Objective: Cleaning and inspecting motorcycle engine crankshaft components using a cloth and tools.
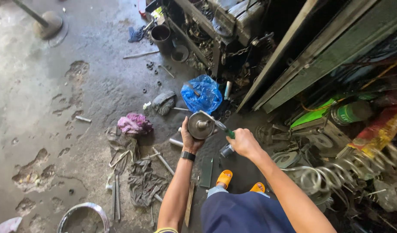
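Screwdriver [220, 126], in right hand [243, 142] fingers, points up-left at left-hand-held [189, 140] disc [201, 125].

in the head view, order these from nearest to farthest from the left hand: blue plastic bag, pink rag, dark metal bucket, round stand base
1. Blue plastic bag, just above the left hand, which grips a round metal disc part.
2. Pink rag, on the floor to the hand's left.
3. Dark metal bucket, farther up, beside the cluttered rack.
4. Round stand base, far off at the top left corner.
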